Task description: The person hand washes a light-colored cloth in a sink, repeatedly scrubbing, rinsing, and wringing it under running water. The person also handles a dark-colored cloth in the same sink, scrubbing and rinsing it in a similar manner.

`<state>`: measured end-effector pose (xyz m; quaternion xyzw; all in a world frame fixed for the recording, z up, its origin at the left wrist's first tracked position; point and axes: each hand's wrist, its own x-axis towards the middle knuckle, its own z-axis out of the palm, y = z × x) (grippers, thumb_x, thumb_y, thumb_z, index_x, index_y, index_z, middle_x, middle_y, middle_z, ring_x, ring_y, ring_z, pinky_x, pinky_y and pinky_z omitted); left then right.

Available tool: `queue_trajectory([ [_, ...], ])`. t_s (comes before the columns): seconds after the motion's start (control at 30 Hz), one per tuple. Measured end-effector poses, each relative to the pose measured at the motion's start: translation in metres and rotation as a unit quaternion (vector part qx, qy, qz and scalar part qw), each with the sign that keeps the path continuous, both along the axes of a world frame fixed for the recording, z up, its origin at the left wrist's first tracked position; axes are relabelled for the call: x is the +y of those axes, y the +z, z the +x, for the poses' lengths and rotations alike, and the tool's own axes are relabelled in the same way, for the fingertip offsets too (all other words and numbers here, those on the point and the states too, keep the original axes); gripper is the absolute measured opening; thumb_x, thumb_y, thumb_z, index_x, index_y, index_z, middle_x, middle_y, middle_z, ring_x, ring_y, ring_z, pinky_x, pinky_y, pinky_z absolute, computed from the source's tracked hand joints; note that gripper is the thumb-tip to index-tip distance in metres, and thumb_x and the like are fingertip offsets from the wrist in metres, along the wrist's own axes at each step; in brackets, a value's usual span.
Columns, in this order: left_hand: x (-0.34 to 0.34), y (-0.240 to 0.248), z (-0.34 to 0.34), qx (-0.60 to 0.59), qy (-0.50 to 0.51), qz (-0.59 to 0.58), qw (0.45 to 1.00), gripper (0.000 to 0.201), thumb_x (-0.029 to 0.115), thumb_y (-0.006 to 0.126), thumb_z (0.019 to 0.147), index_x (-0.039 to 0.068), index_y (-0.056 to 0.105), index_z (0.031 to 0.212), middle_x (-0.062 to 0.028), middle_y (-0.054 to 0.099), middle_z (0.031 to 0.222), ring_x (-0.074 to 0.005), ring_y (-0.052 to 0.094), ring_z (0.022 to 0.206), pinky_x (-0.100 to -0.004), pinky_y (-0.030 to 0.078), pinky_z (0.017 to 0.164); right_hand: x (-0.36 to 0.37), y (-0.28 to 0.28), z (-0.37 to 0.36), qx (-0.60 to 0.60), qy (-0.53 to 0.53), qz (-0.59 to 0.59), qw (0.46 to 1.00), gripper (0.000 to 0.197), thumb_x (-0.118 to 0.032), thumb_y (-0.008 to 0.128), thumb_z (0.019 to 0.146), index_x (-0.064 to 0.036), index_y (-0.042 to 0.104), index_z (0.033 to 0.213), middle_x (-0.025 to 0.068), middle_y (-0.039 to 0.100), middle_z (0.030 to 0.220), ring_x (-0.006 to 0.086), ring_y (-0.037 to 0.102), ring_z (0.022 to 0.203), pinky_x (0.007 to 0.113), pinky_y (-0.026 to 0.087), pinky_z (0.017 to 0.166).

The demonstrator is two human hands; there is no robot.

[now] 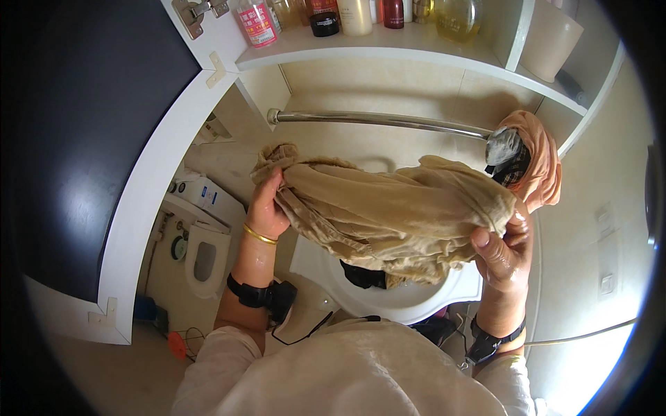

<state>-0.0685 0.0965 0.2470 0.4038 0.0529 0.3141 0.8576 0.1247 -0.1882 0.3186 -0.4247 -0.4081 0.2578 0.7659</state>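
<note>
Basin point(467, 286) partly behind tan cloth point(388, 208)

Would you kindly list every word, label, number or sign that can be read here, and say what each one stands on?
Pink-labelled bottle: bold printed label; I'm leaving its wording uncopied.
Cream bottle: faint print, too small to read.
Blue patch on the white fixture by the toilet seat: too small and blurred to read.
Beige cloth: no lettering visible.
</note>
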Motion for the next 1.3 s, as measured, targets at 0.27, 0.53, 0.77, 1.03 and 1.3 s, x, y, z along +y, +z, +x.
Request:
queue_trajectory([
  [0.27, -0.040, -0.032, 0.035, 0.096, -0.173, -0.020, 0.980, 0.042, 0.031, 0.044, 0.096, 0.003, 0.045, 0.127, -0.0121, 0.052, 0.127, -0.0242, 0.050, 0.117, -0.0394, 0.040, 0.099, 0.017, -0.144, 0.019, 0.321, 0.188, -0.271, 0.888, 0.049, -0.036, 0.063, 0.083, 0.0022, 0.055, 0.112, 0.0165, 0.060, 0.112, 0.0258, 0.059, 0.101, 0.038, 0.046, 0.092],
  [0.53, -0.076, -0.045, 0.059, 0.159, -0.299, -0.039, 0.940, 0.032, 0.018, 0.058, 0.091, 0.005, 0.050, 0.119, -0.0040, 0.060, 0.110, -0.0141, 0.057, 0.101, -0.0311, 0.047, 0.088, 0.028, -0.204, 0.004, 0.382, 0.440, -0.272, 0.766, 0.102, -0.061, 0.065, 0.072, -0.0073, 0.017, 0.144, 0.0113, 0.031, 0.144, 0.0249, 0.035, 0.130, 0.042, 0.031, 0.106],
  [0.77, -0.085, -0.051, 0.070, 0.257, -0.265, 0.175, 0.913, 0.029, 0.014, 0.056, 0.091, 0.003, 0.053, 0.117, 0.0004, 0.058, 0.106, -0.0081, 0.053, 0.095, -0.0256, 0.044, 0.084, 0.030, -0.158, 0.014, 0.254, 0.201, -0.158, 0.933, 0.101, -0.026, 0.081, 0.069, -0.0033, 0.016, 0.143, 0.0140, 0.046, 0.130, 0.0249, 0.042, 0.123, 0.038, 0.032, 0.104],
  [1.03, -0.130, -0.048, 0.079, 0.182, -0.273, 0.164, 0.930, 0.067, 0.038, 0.054, 0.091, 0.000, 0.023, 0.138, -0.0059, 0.041, 0.124, -0.0122, 0.044, 0.108, -0.0263, 0.037, 0.092, 0.033, -0.141, 0.003, -0.333, 0.003, -0.243, 0.911, 0.101, -0.018, 0.084, 0.060, -0.0147, 0.025, 0.142, 0.0201, 0.038, 0.133, 0.0371, 0.033, 0.128, 0.040, 0.034, 0.104],
  [1.3, -0.092, -0.096, 0.048, 0.177, -0.208, -0.049, 0.961, 0.054, 0.049, 0.035, 0.096, 0.002, 0.058, 0.111, -0.0082, 0.061, 0.107, -0.0166, 0.057, 0.098, -0.0281, 0.043, 0.086, 0.025, -0.125, 0.012, -0.071, -0.034, -0.185, 0.980, 0.035, -0.002, 0.068, 0.079, -0.0045, 0.059, 0.112, 0.0069, 0.058, 0.112, 0.0169, 0.052, 0.106, 0.031, 0.040, 0.093],
])
